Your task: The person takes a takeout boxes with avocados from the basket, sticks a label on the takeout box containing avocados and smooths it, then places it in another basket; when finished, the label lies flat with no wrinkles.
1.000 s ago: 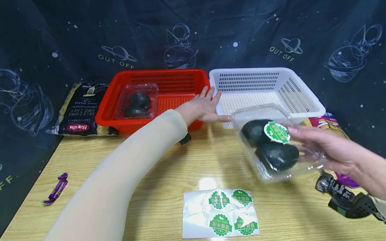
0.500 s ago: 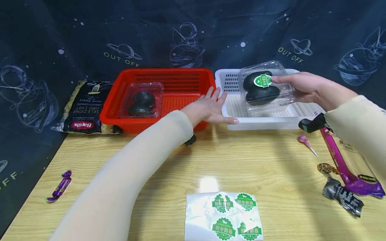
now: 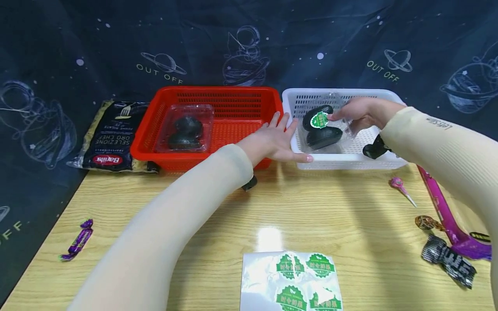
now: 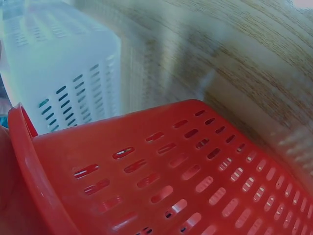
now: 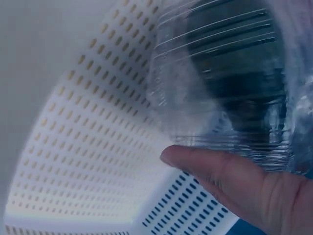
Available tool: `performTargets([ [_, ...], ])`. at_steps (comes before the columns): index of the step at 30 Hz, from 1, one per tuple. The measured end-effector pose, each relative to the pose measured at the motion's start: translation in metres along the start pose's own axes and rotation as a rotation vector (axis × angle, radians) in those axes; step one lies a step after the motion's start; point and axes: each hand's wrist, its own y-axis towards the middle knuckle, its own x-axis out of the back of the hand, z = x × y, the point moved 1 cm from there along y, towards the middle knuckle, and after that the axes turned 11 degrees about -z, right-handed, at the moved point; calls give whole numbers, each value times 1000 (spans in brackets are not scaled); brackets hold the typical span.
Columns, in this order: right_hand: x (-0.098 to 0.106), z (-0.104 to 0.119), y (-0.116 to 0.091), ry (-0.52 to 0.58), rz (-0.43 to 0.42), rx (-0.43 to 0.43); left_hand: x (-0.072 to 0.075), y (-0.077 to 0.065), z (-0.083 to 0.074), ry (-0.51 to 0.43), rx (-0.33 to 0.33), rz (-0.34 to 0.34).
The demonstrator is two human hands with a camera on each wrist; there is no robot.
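My right hand (image 3: 362, 114) grips the right side of a clear plastic box (image 5: 186, 93), its thumb over the lid. Inside lie two dark, oblong fruits that look like avocados (image 3: 324, 137), under a round green-and-white sticker (image 3: 319, 120). The box is down in the left part of a white slotted basket (image 3: 373, 159). My left hand (image 3: 274, 140) rests with spread fingers across the adjoining rims of the white basket and a red basket (image 4: 137, 147). A similar clear box (image 3: 206, 129) with two dark fruits sits at the red basket's left.
A sticker sheet (image 3: 256, 285) lies at the front. Right of it are a lollipop (image 3: 397, 183), a brown-wrapped sweet (image 3: 426, 222), a black-and-silver wrapped sweet (image 3: 447, 261) and a pink-purple bag (image 3: 463, 242). At left are a purple sweet (image 3: 79, 239) and a black pasta bag (image 3: 113, 136).
My right hand has carried the clear box from above the table's right side, up and left, down into the white basket. The left hand has stayed on the rims.
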Motion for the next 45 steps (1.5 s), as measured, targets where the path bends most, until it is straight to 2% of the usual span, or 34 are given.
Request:
performTargets([
  [12,-4,-1,8,-103,36,-73,1,0,-2,8,9,2],
  [19,-3,-1,6,-243,38,-66,1,0,-3,14,13,8],
  [29,-1,-11,1,-193,139,-59,0,1,-2,17,15,-1],
  [35,-1,-18,-2,-163,183,-87,0,1,-2,9,13,-4],
  [41,-5,-25,-3,-216,246,-60,1,0,-3,15,14,-1],
  [45,-8,-27,-4,-270,254,-38,1,0,-3,19,18,-2],
])
